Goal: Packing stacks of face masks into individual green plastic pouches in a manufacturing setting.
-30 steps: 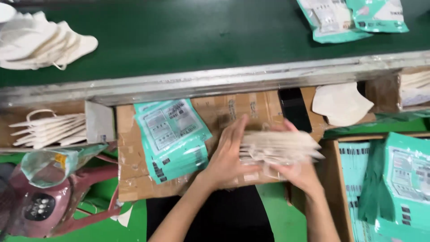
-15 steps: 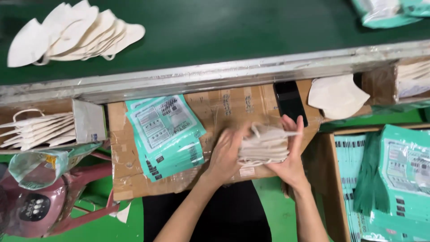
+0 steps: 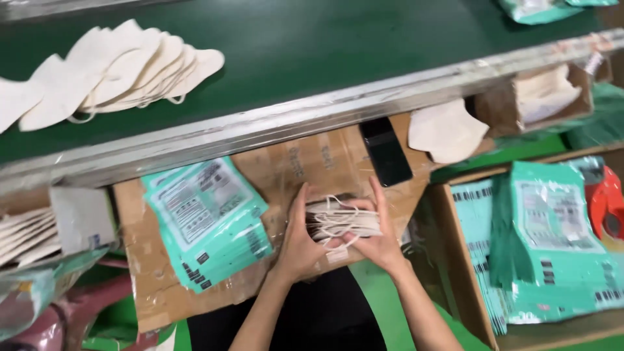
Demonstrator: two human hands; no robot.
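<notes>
A stack of cream face masks [image 3: 343, 221] sits squeezed between both hands over the cardboard-covered table [image 3: 292, 169]; the left hand [image 3: 300, 242] has its grip closed on one side, the right hand [image 3: 377, 239] on the other; teal pouches [image 3: 205, 224] lie just left; a black phone [image 3: 385, 151] lies beyond.

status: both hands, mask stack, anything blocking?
Left hand and right hand squeezing mask stack from both sides. Stack on cardboard sheet. Teal pouches left, apart. Nothing blocking.
</notes>
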